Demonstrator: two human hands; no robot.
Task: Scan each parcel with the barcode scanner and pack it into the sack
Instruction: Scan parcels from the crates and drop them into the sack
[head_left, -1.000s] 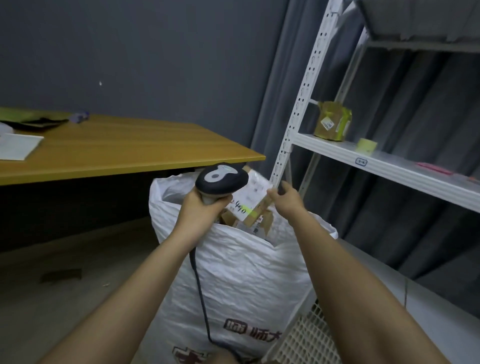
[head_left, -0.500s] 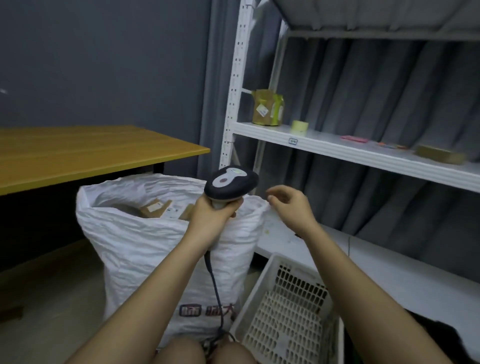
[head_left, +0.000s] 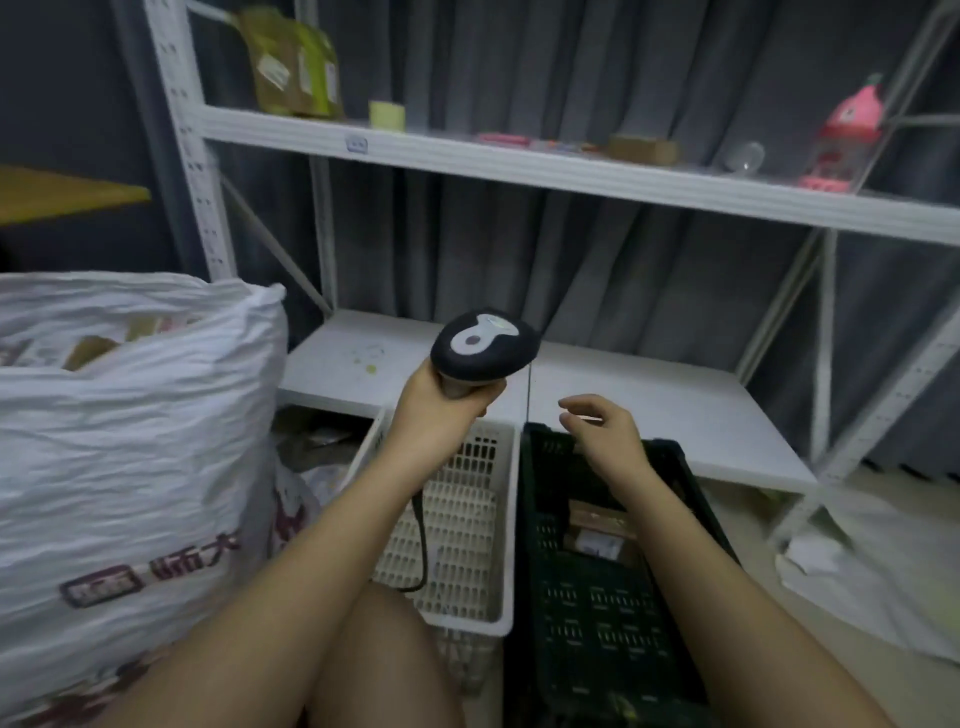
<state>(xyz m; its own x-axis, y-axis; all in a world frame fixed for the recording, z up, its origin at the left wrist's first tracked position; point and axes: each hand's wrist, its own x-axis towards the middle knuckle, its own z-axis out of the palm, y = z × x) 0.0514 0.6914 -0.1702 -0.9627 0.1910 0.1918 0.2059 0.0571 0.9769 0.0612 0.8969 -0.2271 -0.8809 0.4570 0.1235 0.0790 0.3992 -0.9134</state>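
Note:
My left hand (head_left: 441, 410) grips the handle of the black barcode scanner (head_left: 483, 348), held upright above a white basket (head_left: 467, 525); its cable hangs down into the basket. My right hand (head_left: 597, 431) hovers empty with loosely curled fingers over the far rim of a black crate (head_left: 613, 582). A brown cardboard parcel (head_left: 597, 530) with a white label lies inside that crate. The white woven sack (head_left: 124, 441) stands at the left, with parcels (head_left: 93, 351) showing in its open mouth.
A white metal shelf rack (head_left: 519, 166) stands behind, carrying a green-brown parcel (head_left: 296, 67), a tape roll (head_left: 387, 114), a small box (head_left: 644, 148) and a pink bottle (head_left: 847, 135). Its low shelf (head_left: 649, 410) is just beyond my hands. Crumpled white sheeting (head_left: 872, 561) lies right.
The view swung right from the sack to the crates. My right hand let go of the parcel at the sack's mouth and moved over the black crate; the scanner stayed in my left hand.

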